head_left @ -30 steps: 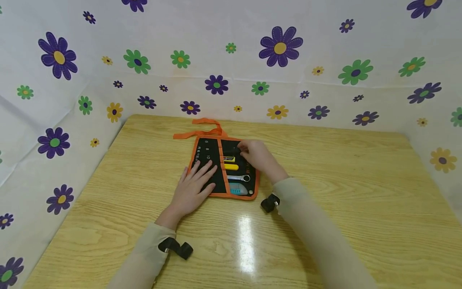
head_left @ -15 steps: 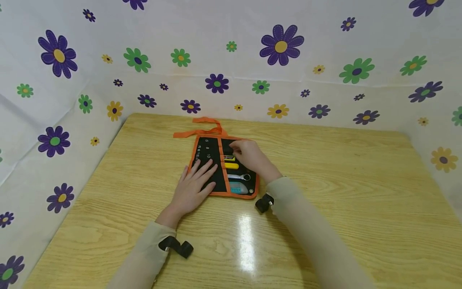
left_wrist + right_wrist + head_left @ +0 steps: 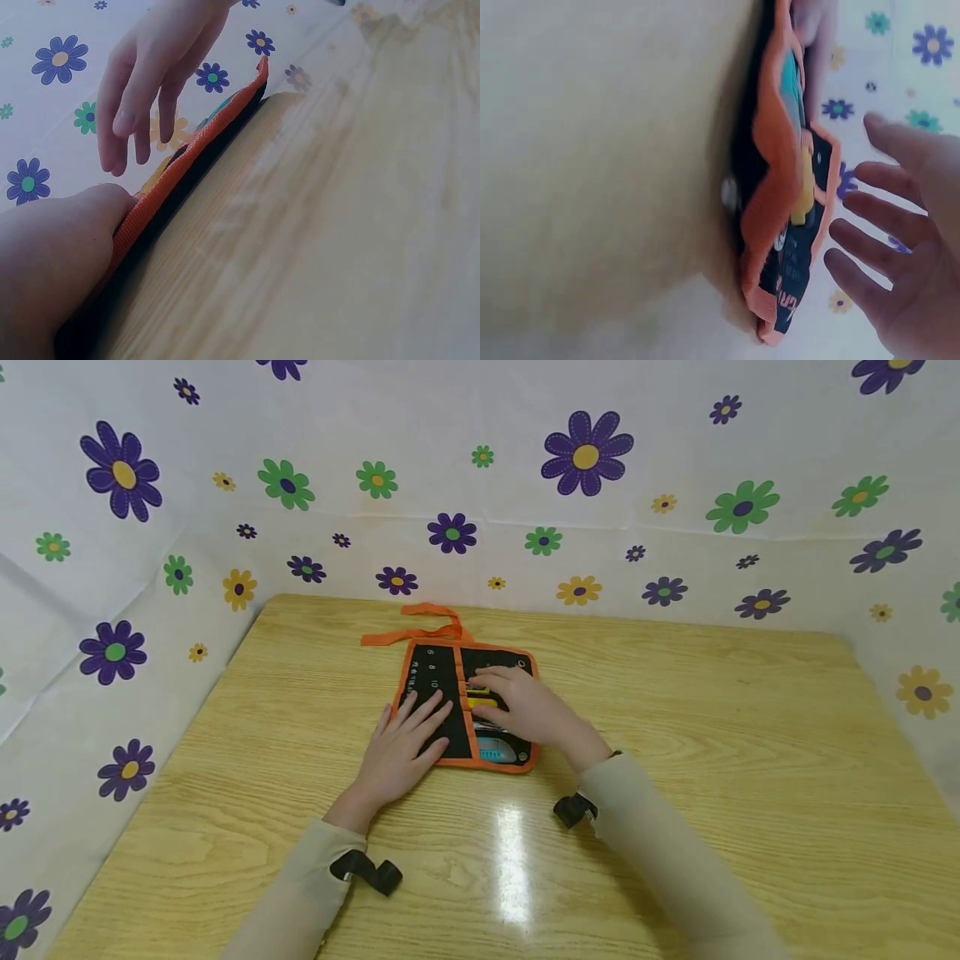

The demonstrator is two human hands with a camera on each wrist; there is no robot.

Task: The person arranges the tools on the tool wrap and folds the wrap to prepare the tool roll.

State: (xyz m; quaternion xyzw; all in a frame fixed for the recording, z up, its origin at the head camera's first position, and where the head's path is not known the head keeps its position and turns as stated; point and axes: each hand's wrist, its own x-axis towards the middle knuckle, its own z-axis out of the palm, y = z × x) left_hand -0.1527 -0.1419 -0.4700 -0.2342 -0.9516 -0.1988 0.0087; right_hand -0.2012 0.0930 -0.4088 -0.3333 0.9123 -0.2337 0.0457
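Note:
A black tool roll point(image 3: 459, 745) with orange edging lies unrolled on the table, with white numbers printed on its left part. My left hand point(image 3: 396, 753) rests on that part with spread fingers. Over the pocketed right part hovers my right hand point(image 3: 531, 703), its fingers relaxed and apart, holding nothing. From the pockets show a teal utility knife point(image 3: 496, 749), a yellow handle point(image 3: 483, 702) and a metal wrench point(image 3: 491, 726), the latter partly hidden by my right hand. In the right wrist view a gap shows between the right hand point(image 3: 911, 240) and the roll.
Orange tie straps point(image 3: 397, 637) trail from the roll's far edge across the wooden table point(image 3: 720, 735). Behind the table and at its left hangs a white cloth point(image 3: 510, 410) with printed flowers. Each wrist carries a small black camera point(image 3: 385, 877).
The right hand first moves left over the upper pockets with fingers bunched, then comes nearer and its fingers spread apart. My left hand stays where it was on the roll.

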